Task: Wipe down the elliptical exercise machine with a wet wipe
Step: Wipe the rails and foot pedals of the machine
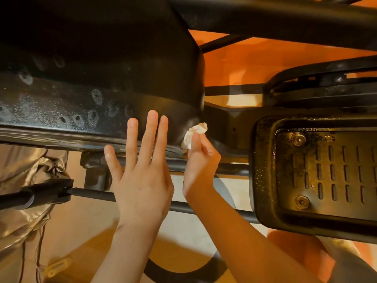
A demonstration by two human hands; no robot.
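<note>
With the wipe (194,134) pinched in the fingers of the right hand (201,160) against the housing's (102,82) curved edge and the left hand (140,170) spread flat — fingers straight — the dusty, print-marked band leftward is best covered in overlapping strokes — the wad refolded once soiled.

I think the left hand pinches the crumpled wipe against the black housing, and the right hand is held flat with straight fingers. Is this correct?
Not quite: the hands are swapped. In the head view the right hand pinches the crumpled wipe against the black housing, and the left hand is flat with straight fingers.
</note>
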